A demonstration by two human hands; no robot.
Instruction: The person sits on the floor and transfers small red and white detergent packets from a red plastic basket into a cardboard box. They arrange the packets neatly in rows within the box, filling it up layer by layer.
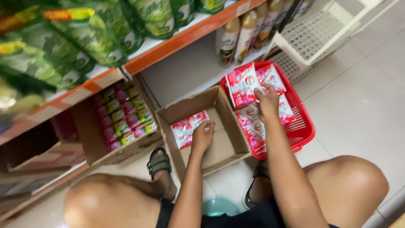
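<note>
— Knees and forearms fill the lower frame. State hand positions.
— Left hand (203, 136) rests curled on red-and-white sachets (188, 128) inside the cardboard box (230, 145). Right hand (267, 101) pinches a sachet bundle (242, 86) above the red basket (304, 131).
— Handling properties?
— Probably light, soft, slippery film; grip at sealed edges.
— Surrounding packaging?
— Green bags (71, 42) on upper shelf; pale bottles (236, 38) behind basket.

box floor (223, 145) mostly bare; shelf (168, 46) perhaps overhangs.
</note>
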